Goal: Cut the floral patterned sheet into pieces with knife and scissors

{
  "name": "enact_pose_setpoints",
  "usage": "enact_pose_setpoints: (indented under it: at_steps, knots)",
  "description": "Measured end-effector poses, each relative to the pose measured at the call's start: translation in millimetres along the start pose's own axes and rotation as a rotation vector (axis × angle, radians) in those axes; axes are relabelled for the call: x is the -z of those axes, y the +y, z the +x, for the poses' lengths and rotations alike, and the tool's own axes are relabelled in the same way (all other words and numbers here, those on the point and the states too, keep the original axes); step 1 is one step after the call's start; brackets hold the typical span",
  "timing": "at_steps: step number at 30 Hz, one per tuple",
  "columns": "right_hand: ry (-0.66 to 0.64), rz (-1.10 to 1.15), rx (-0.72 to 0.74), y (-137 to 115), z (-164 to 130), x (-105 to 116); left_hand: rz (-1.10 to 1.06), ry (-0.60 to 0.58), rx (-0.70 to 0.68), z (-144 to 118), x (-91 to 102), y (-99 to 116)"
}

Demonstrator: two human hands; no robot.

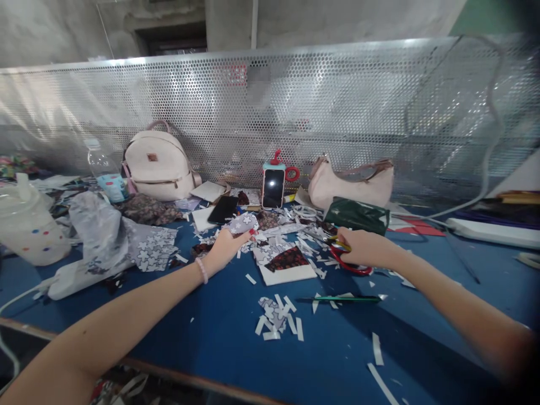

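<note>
Right hand (354,246) clasped around red-handled scissors (358,271), far end indistinct among pale scraps (310,214).

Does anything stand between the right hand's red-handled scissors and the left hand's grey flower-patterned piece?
Nothing upright is visible between the scissors and the piece; a low litter of thin white strips lies there.

**Dim, Diffuse Light With Darkened Corners**

The matte blue tabletop (202,349) is dimly, diffusely lit. Bright streaks are scattered over the silvery perforated metal panel (358,95), from 10 to 2 o'clock; a square patch at 12 is pixelated. White glare is caught on the upright, black-screened phone (273,196), just above centre. Near 4 o'clock, a soft shadow is cast beneath the bare right forearm (447,292), whose elbow end is blurred. The 2 and 4 o'clock corners are darkened.
</note>
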State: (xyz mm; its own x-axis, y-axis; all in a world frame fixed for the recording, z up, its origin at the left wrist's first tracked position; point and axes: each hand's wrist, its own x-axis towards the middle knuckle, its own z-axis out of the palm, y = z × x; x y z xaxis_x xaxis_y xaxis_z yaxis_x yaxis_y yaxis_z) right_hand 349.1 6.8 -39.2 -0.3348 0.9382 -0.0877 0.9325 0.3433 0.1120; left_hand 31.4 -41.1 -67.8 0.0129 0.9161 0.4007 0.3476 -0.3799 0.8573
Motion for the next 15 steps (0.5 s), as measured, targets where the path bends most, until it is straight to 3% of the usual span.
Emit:
enact_pose_setpoints:
  at_steps: [9,15]
  knots:
    - [0.169,0.263,0.103,-7.3,2.2,4.8,-0.112,-0.017,0.060,-4.7,-1.6,9.5]
    - [0.096,0.452,0.236,-36.2,-8.7,18.5,-0.174,-0.046,0.156,-6.0,-3.9,7.7]
